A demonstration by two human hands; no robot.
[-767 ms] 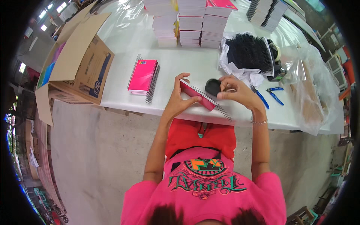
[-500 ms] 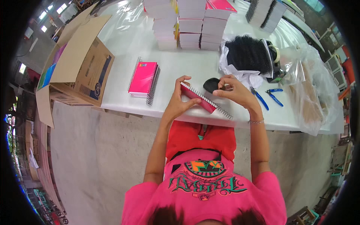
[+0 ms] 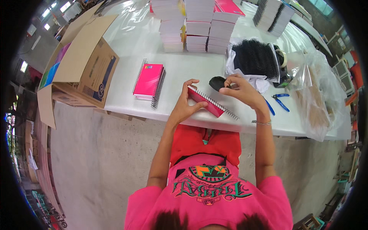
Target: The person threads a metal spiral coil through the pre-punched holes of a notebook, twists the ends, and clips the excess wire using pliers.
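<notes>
My left hand (image 3: 185,106) grips a pink notebook (image 3: 207,103) at the table's front edge, thumb on its cover. The notebook is tilted, spine up, and a metal spiral coil (image 3: 231,113) runs along the spine and sticks out past its right end. My right hand (image 3: 242,92) is closed just beyond the coil, fingertips bent together at the right edge of a dark, rounded object (image 3: 217,83) on the table. What the fingertips hold, if anything, is hidden. Left of my hands lies a small stack of pink notebooks (image 3: 148,80) with loose-looking metal coils along its sides.
An open cardboard box (image 3: 96,74) stands at the left. Tall stacks of notebooks (image 3: 197,28) rise at the back. Black coils (image 3: 255,57) lie on white wrapping to the right, near blue-handled pliers (image 3: 281,102), a tape roll (image 3: 283,57) and a clear plastic bag (image 3: 316,96).
The whole view has shifted slightly. My right hand's fingers have tipped down closer over the dark object and now cover part of its right side. My left hand keeps its hold on the notebook.
</notes>
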